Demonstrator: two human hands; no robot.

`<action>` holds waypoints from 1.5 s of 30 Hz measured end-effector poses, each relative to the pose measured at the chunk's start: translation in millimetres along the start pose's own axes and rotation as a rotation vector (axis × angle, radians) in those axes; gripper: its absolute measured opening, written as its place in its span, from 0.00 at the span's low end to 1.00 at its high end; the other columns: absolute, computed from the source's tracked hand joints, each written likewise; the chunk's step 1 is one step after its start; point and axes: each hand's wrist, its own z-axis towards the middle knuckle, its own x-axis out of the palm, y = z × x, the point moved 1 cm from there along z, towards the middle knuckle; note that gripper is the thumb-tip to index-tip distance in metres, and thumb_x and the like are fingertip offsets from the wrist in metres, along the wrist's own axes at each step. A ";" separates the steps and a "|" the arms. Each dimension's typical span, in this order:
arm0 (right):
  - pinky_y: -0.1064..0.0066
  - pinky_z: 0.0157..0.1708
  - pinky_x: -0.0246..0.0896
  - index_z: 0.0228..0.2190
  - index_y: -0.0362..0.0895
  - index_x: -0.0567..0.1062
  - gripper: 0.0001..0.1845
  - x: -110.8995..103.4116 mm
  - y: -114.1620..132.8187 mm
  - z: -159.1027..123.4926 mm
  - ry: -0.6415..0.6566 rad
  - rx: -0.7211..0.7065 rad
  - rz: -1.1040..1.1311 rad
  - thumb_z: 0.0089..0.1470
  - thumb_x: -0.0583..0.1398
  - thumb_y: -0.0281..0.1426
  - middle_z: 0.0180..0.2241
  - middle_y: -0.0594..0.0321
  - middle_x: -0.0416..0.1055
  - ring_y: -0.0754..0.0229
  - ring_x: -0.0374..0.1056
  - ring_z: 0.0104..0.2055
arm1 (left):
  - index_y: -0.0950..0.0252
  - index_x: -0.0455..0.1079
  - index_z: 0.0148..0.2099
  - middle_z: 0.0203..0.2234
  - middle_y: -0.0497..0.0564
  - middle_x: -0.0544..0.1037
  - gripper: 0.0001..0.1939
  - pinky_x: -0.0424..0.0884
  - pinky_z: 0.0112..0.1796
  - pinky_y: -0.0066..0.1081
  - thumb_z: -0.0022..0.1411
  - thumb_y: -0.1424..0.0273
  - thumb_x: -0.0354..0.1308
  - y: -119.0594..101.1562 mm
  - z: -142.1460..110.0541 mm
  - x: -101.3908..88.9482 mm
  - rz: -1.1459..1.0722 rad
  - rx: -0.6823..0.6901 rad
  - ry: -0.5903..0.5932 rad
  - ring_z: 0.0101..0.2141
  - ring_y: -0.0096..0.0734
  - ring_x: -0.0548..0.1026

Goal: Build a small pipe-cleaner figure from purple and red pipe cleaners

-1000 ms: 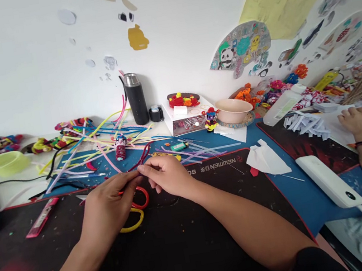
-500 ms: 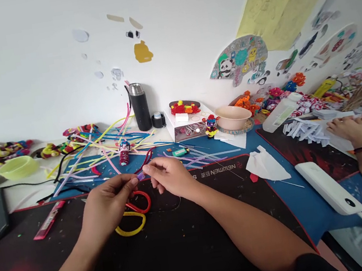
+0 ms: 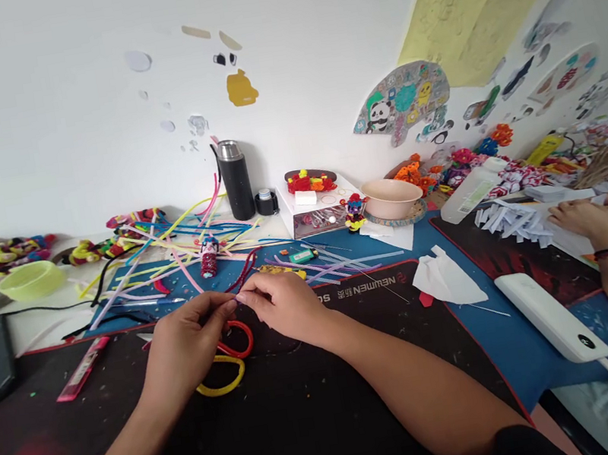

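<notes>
My left hand [image 3: 187, 342] and my right hand [image 3: 287, 303] meet fingertip to fingertip above the black mat. Both pinch a small purple piece [image 3: 239, 297], which their fingers mostly hide, so its kind is unclear. Scissors with one red and one yellow handle loop [image 3: 251, 340] lie on the mat just under my left hand, their blades partly covered by it. Behind my right hand lie a partly hidden yellow item [image 3: 286, 269] and a green lighter [image 3: 302, 256]. A doll-like pipe-cleaner figure [image 3: 208, 258] lies beyond my left hand.
Loose pipe cleaners [image 3: 186, 250] spread across the back. A black thermos [image 3: 236, 180], a white box [image 3: 314, 218] and a beige bowl [image 3: 392, 196] stand by the wall. A white power bank [image 3: 549, 315] lies right, near another person's hands [image 3: 585, 221]. A red narrow packet [image 3: 83, 370] lies left.
My right hand has shifted slightly left and down, bringing its fingertips against those of my left hand. Less of the purple piece shows, and the yellow item behind my right hand has come into view.
</notes>
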 end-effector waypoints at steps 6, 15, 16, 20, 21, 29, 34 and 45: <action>0.72 0.31 0.61 0.36 0.45 0.77 0.12 1.6 -2.5 -0.6 0.054 0.102 0.208 0.72 0.61 0.38 0.23 0.71 0.72 0.65 0.69 0.23 | 0.58 0.83 0.39 0.27 0.49 0.84 0.20 0.71 0.28 0.32 0.61 0.48 0.64 4.3 1.4 1.3 -0.163 -0.003 0.060 0.27 0.38 0.77; 0.74 0.26 0.61 0.41 0.45 0.78 0.12 3.0 -3.4 -1.8 0.155 0.133 0.268 0.72 0.60 0.40 0.25 0.69 0.75 0.67 0.69 0.21 | 0.59 0.78 0.55 0.30 0.51 0.86 0.31 0.79 0.34 0.37 0.57 0.45 0.70 2.8 4.2 -2.0 -0.344 -0.011 0.207 0.33 0.45 0.84; 0.74 0.26 0.61 0.40 0.45 0.78 0.12 2.9 -3.4 -1.7 0.160 0.134 0.291 0.72 0.60 0.39 0.24 0.70 0.74 0.67 0.69 0.20 | 0.60 0.78 0.55 0.30 0.50 0.86 0.31 0.79 0.34 0.37 0.57 0.45 0.70 2.6 4.7 -2.2 -0.360 -0.019 0.215 0.33 0.45 0.84; 0.74 0.26 0.60 0.37 0.44 0.78 0.15 1.6 -3.8 -0.2 0.130 0.120 0.387 0.70 0.63 0.43 0.18 0.73 0.69 0.67 0.66 0.18 | 0.60 0.76 0.50 0.28 0.50 0.85 0.32 0.80 0.34 0.37 0.52 0.46 0.75 2.1 7.3 -1.6 -0.493 -0.099 0.165 0.32 0.43 0.83; 0.74 0.26 0.60 0.36 0.44 0.78 0.17 1.3 -3.8 0.2 0.120 0.127 0.406 0.70 0.63 0.44 0.17 0.73 0.68 0.66 0.66 0.18 | 0.60 0.76 0.50 0.28 0.49 0.84 0.32 0.80 0.33 0.36 0.51 0.46 0.76 2.0 7.8 -1.5 -0.530 -0.118 0.145 0.31 0.41 0.83; 0.74 0.21 0.56 0.34 0.44 0.76 0.21 -0.9 0.6 1.1 0.028 0.196 0.502 0.65 0.67 0.49 0.18 0.73 0.67 0.67 0.64 0.16 | 0.60 0.81 0.41 0.25 0.49 0.82 0.30 0.78 0.28 0.33 0.45 0.45 0.80 -3.2 7.6 -3.6 -0.687 -0.173 0.112 0.26 0.36 0.79; 0.74 0.20 0.55 0.33 0.44 0.76 0.16 1.5 2.2 -0.2 0.022 0.170 0.500 0.68 0.65 0.42 0.19 0.73 0.68 0.68 0.63 0.16 | 0.61 0.82 0.40 0.26 0.51 0.84 0.30 0.79 0.28 0.33 0.44 0.45 0.81 -4.2 5.3 -1.0 -0.635 -0.211 0.140 0.26 0.37 0.81; 0.75 0.20 0.55 0.32 0.45 0.74 0.21 1.8 2.2 0.8 0.124 0.192 0.614 0.68 0.64 0.49 0.18 0.72 0.67 0.67 0.63 0.16 | 0.60 0.82 0.35 0.27 0.52 0.86 0.27 0.81 0.29 0.34 0.46 0.43 0.78 -4.6 1.9 -3.2 -0.532 -0.164 0.020 0.26 0.39 0.82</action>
